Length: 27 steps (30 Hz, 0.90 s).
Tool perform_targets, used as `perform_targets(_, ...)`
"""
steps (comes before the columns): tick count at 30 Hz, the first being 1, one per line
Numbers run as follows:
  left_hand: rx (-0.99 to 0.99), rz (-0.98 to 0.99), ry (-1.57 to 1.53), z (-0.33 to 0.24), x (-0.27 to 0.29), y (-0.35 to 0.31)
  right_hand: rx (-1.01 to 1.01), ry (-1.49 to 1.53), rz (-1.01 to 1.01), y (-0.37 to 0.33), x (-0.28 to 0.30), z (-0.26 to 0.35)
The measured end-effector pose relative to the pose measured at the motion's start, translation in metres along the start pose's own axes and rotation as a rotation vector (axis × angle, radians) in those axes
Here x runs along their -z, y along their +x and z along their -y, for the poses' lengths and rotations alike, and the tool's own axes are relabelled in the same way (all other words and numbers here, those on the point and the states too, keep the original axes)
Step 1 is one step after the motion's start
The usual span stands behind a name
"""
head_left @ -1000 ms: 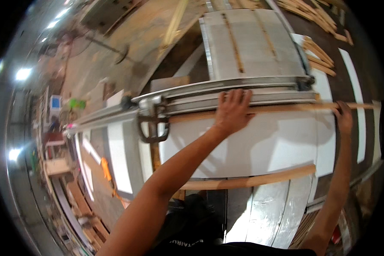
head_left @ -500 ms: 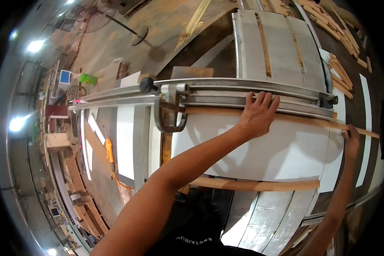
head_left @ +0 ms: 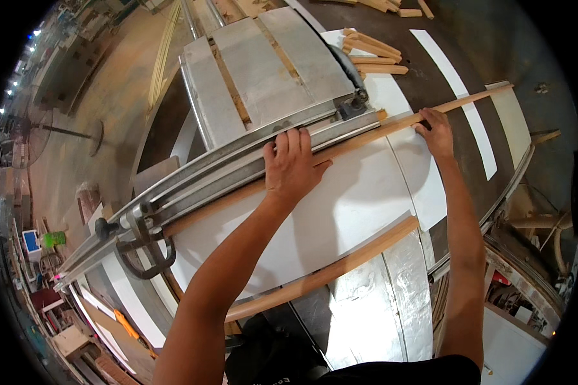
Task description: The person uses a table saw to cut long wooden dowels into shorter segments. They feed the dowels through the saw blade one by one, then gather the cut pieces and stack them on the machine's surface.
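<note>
A long wooden strip (head_left: 366,136) lies along the near side of a grooved metal rail (head_left: 228,163), over a large white board (head_left: 359,186). My left hand (head_left: 294,165) is hooked over the rail, its fingers bent on top and its thumb spread toward me beside the strip. Farther right, past the rail's end, my right hand (head_left: 435,131) pinches the strip between thumb and fingers. Beyond that hand the strip runs on to the right. A dark metal bracket with a curved handle (head_left: 167,260) sits at the rail's left part, apart from both hands.
Nearer me, a second wooden strip (head_left: 340,266) borders the white board. Behind the rail stands a slotted metal table (head_left: 270,70). Short wooden pieces (head_left: 372,54) lie at the far right near a narrow white strip (head_left: 456,96). An orange air gun (head_left: 127,324) is at lower left.
My view has turned, so the rail and strip now slope upward to the right and appear farther left. Both hands keep about the same places on the rail and strip.
</note>
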<state>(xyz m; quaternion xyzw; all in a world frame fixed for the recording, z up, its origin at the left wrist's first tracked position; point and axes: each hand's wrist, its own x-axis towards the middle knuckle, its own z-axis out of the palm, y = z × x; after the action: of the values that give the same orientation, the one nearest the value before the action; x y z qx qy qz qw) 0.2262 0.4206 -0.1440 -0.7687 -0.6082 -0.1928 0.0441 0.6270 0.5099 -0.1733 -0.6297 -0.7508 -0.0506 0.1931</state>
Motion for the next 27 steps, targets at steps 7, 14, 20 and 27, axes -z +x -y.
perform_targets(7,-0.009,-0.020,0.019,0.005,0.002,-0.002,0.207,-0.147,0.086,0.012,0.025,0.014)
perform_targets(14,-0.031,-0.029,0.014,0.004,0.002,-0.001,0.134,-0.091,0.199,0.024,0.026,-0.006)
perform_targets(20,-0.027,-0.013,0.020,0.003,0.003,0.000,0.134,0.000,0.140,0.018,0.014,-0.014)
perform_targets(27,-0.011,0.008,0.021,0.004,0.004,0.000,0.127,0.022,0.133,0.018,0.010,-0.015)
